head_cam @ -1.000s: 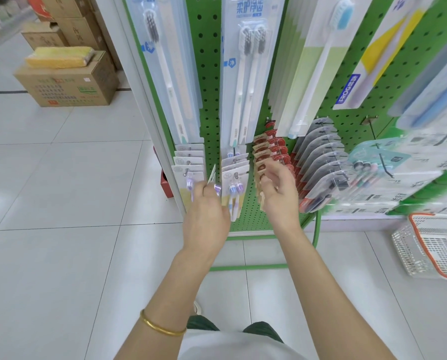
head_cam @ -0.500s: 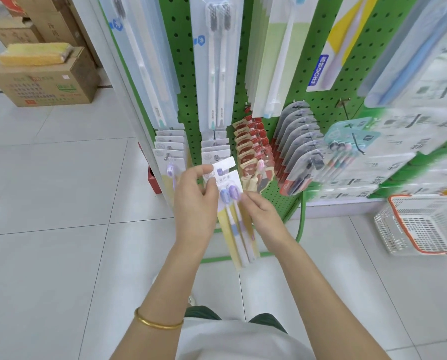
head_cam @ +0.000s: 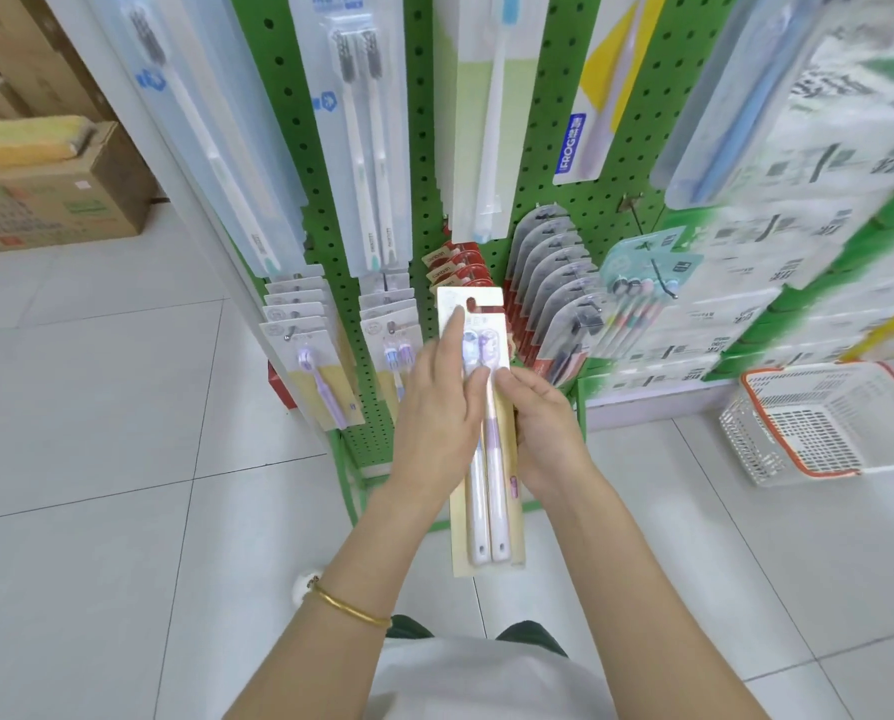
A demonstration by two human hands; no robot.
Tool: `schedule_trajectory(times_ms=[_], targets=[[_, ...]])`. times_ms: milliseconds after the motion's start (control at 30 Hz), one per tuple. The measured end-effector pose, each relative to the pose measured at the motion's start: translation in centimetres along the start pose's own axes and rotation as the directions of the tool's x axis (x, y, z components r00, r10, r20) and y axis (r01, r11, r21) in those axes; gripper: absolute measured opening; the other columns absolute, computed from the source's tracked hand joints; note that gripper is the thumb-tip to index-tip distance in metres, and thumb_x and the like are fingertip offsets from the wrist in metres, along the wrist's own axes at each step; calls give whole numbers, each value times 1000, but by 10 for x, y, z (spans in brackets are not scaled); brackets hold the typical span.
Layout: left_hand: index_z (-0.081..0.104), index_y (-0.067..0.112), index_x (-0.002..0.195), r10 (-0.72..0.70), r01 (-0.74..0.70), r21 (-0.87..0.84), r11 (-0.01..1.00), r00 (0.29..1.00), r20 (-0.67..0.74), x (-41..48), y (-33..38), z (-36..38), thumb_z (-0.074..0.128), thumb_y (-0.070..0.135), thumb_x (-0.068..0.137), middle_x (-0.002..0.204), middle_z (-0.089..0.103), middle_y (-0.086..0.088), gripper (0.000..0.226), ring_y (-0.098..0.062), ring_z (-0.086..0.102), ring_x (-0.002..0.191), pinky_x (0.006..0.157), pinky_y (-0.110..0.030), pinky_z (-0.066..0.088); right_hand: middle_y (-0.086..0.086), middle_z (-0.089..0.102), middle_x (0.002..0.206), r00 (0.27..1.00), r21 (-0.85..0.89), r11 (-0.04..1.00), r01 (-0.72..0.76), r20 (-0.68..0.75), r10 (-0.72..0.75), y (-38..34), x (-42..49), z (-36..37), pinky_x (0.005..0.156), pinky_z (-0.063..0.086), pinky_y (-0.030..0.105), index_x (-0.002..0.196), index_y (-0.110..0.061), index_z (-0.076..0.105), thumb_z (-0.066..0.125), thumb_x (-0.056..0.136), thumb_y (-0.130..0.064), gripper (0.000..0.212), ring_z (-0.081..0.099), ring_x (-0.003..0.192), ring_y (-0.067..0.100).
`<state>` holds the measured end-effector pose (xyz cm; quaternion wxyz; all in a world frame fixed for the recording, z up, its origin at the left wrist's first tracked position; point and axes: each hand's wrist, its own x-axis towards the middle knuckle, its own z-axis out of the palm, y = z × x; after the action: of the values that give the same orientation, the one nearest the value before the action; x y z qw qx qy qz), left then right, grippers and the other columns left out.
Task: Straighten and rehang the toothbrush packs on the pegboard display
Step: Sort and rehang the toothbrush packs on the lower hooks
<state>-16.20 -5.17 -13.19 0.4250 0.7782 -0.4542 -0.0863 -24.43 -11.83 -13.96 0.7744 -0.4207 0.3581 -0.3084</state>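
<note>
I see the left hand (head_cam: 434, 407) and right hand (head_cam: 543, 428) grasping the cream-backed twin toothbrush blister pack (head_cam: 489, 511), held in front of the green perforated pegboard (head_cam: 424, 148). The left index lies straight up the card. Its other fingers probably curl behind.

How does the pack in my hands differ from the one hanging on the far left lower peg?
The held pack carries two brushes; the hanging pack shows one. The held pack is off the pegboard, gripped by the left hand and right hand; the hanging pack sits on its peg. Both include a purple brush on a yellowish card.
</note>
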Motion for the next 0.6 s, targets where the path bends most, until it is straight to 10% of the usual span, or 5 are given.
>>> schedule_trajectory(times_ms=[367,600], targets=[[-7,37,150,84,-11,-194,981,924,373,-14,-6,1,61,30,91,156,8,20,91,6,20,137,106,-24,30,9,69,75,985,257,966,12,-168,32,-18,16,-13,66,56,34,84,-7,60,51,96,-9,15,66,63,19],[15,28,145,27,-99,125,987,879,476,-20,2,-1,68,41,83,144,36,3,83,-18,51,113,88,-35,44,7,63,77,944,299,949,98,-330,6,-25,27,-22,72,52,35,92,-7,59,50,97,-11,11,61,65,18]])
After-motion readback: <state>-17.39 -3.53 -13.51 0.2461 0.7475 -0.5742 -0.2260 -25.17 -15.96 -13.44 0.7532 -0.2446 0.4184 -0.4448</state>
